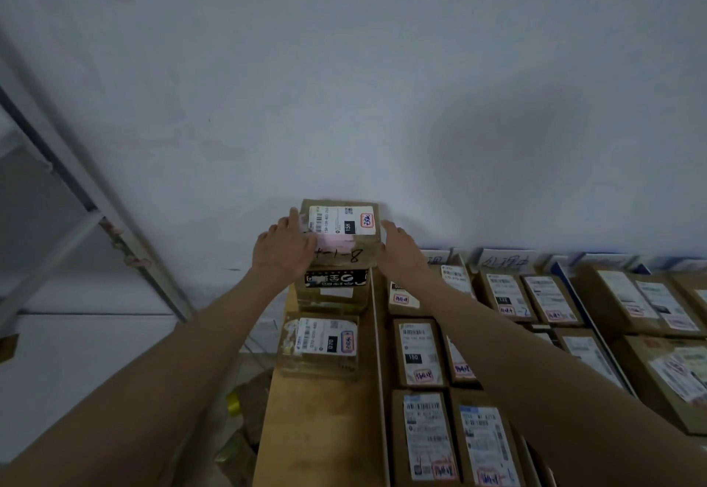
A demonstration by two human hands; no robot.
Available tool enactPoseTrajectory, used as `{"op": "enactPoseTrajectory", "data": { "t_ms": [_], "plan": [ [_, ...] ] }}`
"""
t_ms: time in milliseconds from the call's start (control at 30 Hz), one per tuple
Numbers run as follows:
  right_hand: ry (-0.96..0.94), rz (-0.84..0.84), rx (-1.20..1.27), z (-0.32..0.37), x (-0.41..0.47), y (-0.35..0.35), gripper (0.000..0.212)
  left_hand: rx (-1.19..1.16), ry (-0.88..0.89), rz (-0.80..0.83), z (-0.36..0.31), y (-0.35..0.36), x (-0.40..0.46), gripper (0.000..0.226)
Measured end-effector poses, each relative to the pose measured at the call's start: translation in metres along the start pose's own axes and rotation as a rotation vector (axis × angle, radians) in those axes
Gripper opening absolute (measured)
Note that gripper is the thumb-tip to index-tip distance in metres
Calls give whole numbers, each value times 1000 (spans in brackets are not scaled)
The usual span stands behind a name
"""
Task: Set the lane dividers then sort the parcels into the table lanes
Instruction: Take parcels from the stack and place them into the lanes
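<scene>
Hidden or unclear: the palm of the left hand [283, 253] is pressed against the left side of the top parcel [342, 232], so its fingertips cannot be fully traced; the fingers appear straight, laid flat on the cardboard. The right hand [399, 253] is held flat against the parcel's right side, fingers extended, not curled. The parcel is thus squeezed between two flat hands. Its label print is too small to be read beyond "15H"; a handwritten mark resembling "1-8" is seen on the front face.

Position: the top parcel is set on a second box [333, 289] bearing a black printed band, at the far end of the leftmost lane, close to the white wall [344, 65]. The lower box is largely covered by it.

Count, leftmost lane: three parcels are seen, two stacked and one labelled parcel [319, 345] lying nearer on the bare table surface [313, 429].

One upright divider [378, 352] is seen running along that lane's right edge. A second, blue-edged divider [589, 318] is partly visible farther right.

Parcels beyond the first divider [419, 352]: roughly a dozen, several cut off by the frame edge or hidden beneath the right forearm; no exact count is possible.

A metal rack frame [76, 188] is cut off at left.
</scene>
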State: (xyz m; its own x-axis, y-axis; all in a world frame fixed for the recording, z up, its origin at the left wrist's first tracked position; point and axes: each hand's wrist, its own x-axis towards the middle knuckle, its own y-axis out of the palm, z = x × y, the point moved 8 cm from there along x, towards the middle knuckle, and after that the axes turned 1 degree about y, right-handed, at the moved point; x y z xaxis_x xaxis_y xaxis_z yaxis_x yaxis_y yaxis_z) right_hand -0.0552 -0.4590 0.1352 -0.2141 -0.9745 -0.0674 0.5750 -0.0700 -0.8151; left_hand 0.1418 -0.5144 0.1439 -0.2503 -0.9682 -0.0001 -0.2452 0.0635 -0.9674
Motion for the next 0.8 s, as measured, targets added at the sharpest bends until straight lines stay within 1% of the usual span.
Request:
{"op": "enactPoseTrajectory", "data": {
  "t_ms": [133, 200, 267, 333, 400, 467, 533, 633, 667, 800],
  "plan": [
    [-33, -22, 172, -1, 10, 16, 42, -203, -62, -20, 0, 22, 6, 62],
    [-7, -94, 238, -4, 11, 16, 37, -274, -85, -57, -1, 23, 8, 66],
    [31, -171, 311, -8, 7, 13, 34, -296, -76, -109, -2, 18, 12, 73],
    [80, -166, 447, -14, 3, 18, 43, -367, -75, -126, 3, 14, 18, 78],
    [144, -111, 570, -24, 2, 30, 51, -482, -87, -96, 9, 15, 24, 83],
    [171, -75, 572, -27, 4, 38, 43, -566, -90, -57, 9, 17, 26, 86],
    [186, -80, 525, -25, 8, 36, 31, -623, -140, -62, 10, 21, 25, 91],
    [227, -84, 491, -22, 13, 32, 35, -674, -311, -98, 19, 29, 22, 93],
    [243, -72, 472, -22, 16, 32, 37, -691, -338, -96, 20, 33, 21, 91],
    [232, -12, 411, -18, 20, 32, 40, -735, -304, -93, 17, 38, 22, 86]
  ]
}}
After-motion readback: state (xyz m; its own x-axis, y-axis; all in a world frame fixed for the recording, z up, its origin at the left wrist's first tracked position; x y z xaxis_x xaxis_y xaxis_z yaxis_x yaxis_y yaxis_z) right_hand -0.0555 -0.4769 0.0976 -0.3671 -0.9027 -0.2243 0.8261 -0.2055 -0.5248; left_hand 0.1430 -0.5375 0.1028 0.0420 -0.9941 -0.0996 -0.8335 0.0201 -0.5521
